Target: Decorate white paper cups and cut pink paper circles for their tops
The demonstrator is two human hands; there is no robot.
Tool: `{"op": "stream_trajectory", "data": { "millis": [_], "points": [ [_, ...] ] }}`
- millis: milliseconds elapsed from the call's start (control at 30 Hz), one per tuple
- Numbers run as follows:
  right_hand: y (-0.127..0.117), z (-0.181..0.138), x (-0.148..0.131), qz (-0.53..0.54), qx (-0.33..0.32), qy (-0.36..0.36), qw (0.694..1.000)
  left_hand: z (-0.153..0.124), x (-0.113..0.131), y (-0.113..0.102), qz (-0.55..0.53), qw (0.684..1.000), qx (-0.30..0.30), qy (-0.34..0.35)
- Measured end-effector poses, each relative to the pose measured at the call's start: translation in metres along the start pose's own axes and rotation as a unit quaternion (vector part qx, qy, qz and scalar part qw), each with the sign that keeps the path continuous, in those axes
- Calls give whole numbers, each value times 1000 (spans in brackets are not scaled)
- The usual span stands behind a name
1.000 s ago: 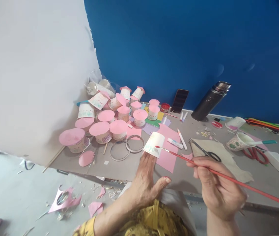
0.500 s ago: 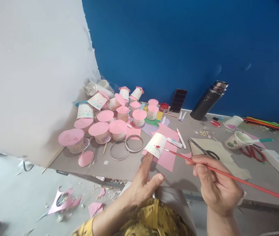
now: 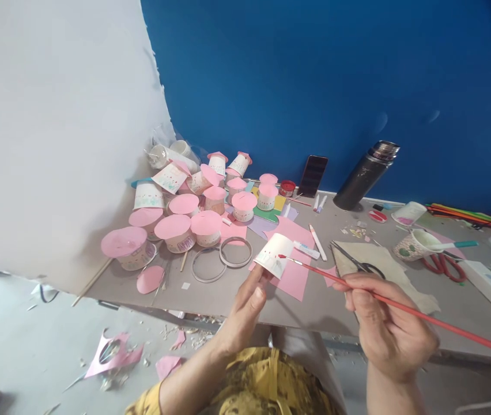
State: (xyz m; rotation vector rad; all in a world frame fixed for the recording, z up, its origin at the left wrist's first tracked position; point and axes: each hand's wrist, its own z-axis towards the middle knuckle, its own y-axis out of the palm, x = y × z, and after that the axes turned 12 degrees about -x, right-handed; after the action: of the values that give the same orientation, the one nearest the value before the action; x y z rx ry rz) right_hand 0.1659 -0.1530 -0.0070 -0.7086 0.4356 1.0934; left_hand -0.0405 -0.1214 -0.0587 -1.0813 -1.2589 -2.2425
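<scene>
My left hand [image 3: 248,302] has its fingers up inside the open end of a white paper cup [image 3: 274,245], which tilts above the pink paper. Red and pale green marks run along the cup's lower side. The fingertips inside the cup are hidden. My right hand [image 3: 386,323] is closed round the long red handle of a thin paintbrush [image 3: 321,272] in a pen-like grip. Red paint covers the brush tip, which is at the cup's side, apparently touching it beside a red mark.
Several decorated cups with pink paper discs [image 3: 174,227] crowd the left of the table. Two tape rings [image 3: 235,252] lie in front. Scissors [image 3: 360,265], a paint-stained cup [image 3: 414,246], a thermos [image 3: 364,178] and a phone [image 3: 313,176] stand or lie to the right and back.
My left thumb has drawn in toward the cup. The brush tip has shifted slightly right along the cup's side, and my right hand has moved a little right.
</scene>
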Motion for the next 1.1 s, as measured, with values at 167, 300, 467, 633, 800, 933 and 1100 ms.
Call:
{"op": "stream_trajectory", "data": {
  "millis": [167, 300, 467, 633, 800, 933, 1100],
  "points": [
    [-1, -1, 2, 3, 7, 5, 1000, 3, 0, 1, -26, 999, -11, 22],
    [-2, -1, 3, -14, -20, 9, 1000, 5, 4, 3, -86, 996, 9, 4],
    [-4, -3, 2, -2, 11, -2, 1000, 6, 13, 6, -170, 985, 23, -31],
    [-4, -4, 3, -16, -19, -1, 1000, 7, 18, 9, -223, 973, 38, -50],
    [-4, -5, 4, -8, -5, 11, 1000, 8, 20, 7, -249, 965, 54, -57],
    [-5, -8, 4, -2, 27, 11, 1000, 7, 21, 6, -280, 954, 78, -73],
    [-8, -9, 6, -19, -23, 3, 1000, 7, 24, 6, -323, 938, 99, -79]
  ]
}}
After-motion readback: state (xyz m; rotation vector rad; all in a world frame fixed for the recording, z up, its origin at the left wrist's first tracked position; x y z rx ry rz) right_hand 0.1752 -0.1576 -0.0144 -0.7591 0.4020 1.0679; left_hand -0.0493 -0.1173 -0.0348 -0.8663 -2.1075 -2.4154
